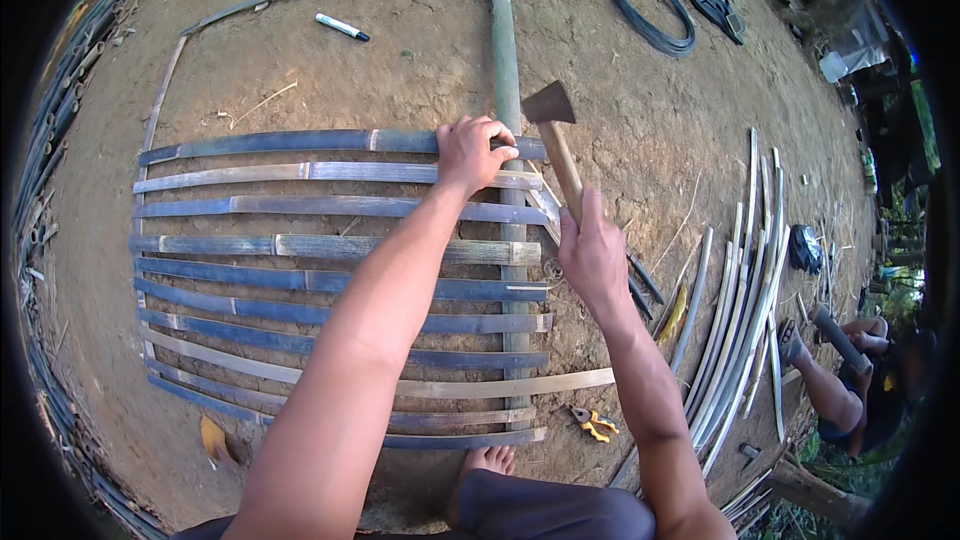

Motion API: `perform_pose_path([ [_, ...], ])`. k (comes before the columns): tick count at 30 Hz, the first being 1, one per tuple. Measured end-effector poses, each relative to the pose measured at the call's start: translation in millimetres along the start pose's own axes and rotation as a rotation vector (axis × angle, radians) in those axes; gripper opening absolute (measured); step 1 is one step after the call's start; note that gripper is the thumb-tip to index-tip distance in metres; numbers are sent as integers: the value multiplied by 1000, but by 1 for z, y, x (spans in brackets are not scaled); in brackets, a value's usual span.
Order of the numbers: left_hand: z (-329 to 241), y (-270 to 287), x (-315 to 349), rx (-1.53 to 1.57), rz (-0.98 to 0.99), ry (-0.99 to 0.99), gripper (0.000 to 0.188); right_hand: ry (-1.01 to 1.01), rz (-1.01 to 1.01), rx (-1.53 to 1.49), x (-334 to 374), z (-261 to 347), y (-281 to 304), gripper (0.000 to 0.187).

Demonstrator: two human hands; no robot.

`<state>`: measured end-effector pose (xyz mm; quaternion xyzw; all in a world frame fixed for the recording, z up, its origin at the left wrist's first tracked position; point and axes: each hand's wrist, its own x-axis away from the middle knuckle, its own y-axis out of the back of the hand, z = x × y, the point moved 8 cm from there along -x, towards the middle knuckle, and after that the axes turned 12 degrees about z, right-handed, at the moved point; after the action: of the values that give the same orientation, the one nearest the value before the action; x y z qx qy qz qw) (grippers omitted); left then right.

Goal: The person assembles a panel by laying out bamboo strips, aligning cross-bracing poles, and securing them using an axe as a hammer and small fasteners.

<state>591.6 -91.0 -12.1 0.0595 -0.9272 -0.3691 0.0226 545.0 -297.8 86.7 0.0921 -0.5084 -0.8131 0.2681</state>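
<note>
Seemingly to steady a bamboo slat [318,141] across the bamboo pole [506,65], my left hand [470,153] curls half-closed over it, whether gripping I cannot tell, while my right hand [592,250] clasps a hatchet [561,165] just right of the pole.

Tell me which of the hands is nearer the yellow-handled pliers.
Right. The right hand, gripping the hatchet, is straight above the pliers in the picture; the left hand, on a bamboo slat, is farther up and to their left.
</note>
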Motion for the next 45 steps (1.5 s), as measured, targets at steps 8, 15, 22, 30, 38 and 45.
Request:
perform_pose_path([
  [8,15,0,-2,55,129,-33,32,24,18,39,3,-3,-13,42],
  [15,12,8,3,4,86,-82,31,-49,63,49,6,-16,-19,42],
  [22,15,15,3,-76,153,-261,34,23,-54,-47,10,0,-10,42],
  [30,25,9,0,-126,307,40,34,-19,63,96,0,-6,-3,45],
  [38,14,7,-6,-177,284,-109,34,-67,131,250,0,-39,-38,44],
  [45,21,15,3,-133,279,-77,35,140,-243,-2,13,11,17,48],
])
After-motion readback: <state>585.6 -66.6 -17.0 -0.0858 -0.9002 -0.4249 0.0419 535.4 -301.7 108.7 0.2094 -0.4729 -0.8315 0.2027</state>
